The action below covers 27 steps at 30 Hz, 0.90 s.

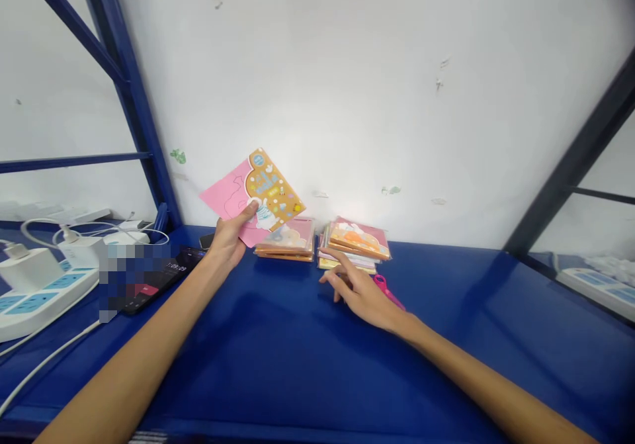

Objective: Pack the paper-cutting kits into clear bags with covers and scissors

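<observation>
Left hand: here's the left hand (229,239) up off the surface, pinching a card (264,196) between thumb and fingers at its lower edge.
Right hand: the right hand (360,292) is low over the bench (317,358), fingers loosely spread, not gripping anything, fingertips right at the front of the right stack (353,245).
Card: pink and orange, held in the air, tilted, just above the left stack (286,240).
Stacks: two flat piles of colourful cards sit side by side near the wall (377,87); the right one looks looser, its edges fanned out.
Nearby: a pink handle (387,292) pokes out just beside the right hand; what it belongs to is hidden.
Risk: those fingertips are so close that one brush could slide the loose right stack. The card is pinched along one edge only, so it could bend or slip free. A drop would land on the stacks or the bench.
Also at risk: the phone (159,278) lies close to the left forearm, so a swing that way could knock it.
Count: two hands, one held card, two stacks, one phone, one pink handle, two power strips, the nearer (44,288) and the far one (595,292), and two white chargers (30,268).
</observation>
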Available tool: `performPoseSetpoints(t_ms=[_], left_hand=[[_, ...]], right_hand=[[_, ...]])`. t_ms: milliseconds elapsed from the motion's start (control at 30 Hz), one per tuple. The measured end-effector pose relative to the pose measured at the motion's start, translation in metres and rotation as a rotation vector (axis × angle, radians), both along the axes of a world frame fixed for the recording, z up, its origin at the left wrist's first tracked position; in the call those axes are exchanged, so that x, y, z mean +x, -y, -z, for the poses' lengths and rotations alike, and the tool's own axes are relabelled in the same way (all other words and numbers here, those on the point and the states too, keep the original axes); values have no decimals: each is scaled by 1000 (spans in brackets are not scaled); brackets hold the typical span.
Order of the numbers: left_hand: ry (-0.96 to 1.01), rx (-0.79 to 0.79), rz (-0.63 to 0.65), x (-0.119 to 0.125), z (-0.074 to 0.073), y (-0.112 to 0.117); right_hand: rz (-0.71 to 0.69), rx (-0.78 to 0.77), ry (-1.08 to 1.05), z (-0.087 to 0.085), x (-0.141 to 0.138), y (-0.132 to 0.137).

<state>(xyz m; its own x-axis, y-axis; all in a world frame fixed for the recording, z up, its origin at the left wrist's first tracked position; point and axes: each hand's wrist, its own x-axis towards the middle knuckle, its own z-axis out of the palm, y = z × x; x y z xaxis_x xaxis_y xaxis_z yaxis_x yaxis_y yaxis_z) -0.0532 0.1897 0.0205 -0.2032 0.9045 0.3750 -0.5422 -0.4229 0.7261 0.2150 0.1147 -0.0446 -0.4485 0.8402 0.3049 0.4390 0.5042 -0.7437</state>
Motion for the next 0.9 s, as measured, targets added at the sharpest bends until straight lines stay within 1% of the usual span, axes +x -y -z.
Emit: performPoseSetpoints(t_ms=[100, 200, 300, 367, 433, 500, 567, 633, 700, 767, 833, 900], left_hand=[[66, -97, -8, -7, 7, -6], [72, -130, -23, -8, 16, -11], [63, -150, -28, -8, 24, -15], [55, -160, -19, -8, 26, -16], [48, -163, -7, -8, 27, -16], [43, -164, 5, -6, 26, -14], [33, -167, 30, -4, 24, -11], [10, -175, 82, 0, 21, -6], [-21, -183, 156, 3, 18, 0], [-88, -189, 260, 7, 16, 7], [-191, -190, 371, 11, 15, 14], [-303, -191, 470, 17, 16, 21]], right_hand=[[-10, -98, -99, 2, -30, -14], [26, -151, -162, 5, -57, -35], [112, -128, -217, 7, -70, -47], [176, -77, -220, 6, -71, -45], [238, -18, -213, 2, -64, -37], [295, 42, -229, -6, -51, -28], [345, 99, -259, -13, -34, -20], [383, 130, -269, -17, -14, -15], [394, 107, -257, -16, 7, -12], [419, 93, -215, -13, 27, -10], [458, 108, -153, -12, 40, -8], [497, 133, -95, -12, 48, -6]])
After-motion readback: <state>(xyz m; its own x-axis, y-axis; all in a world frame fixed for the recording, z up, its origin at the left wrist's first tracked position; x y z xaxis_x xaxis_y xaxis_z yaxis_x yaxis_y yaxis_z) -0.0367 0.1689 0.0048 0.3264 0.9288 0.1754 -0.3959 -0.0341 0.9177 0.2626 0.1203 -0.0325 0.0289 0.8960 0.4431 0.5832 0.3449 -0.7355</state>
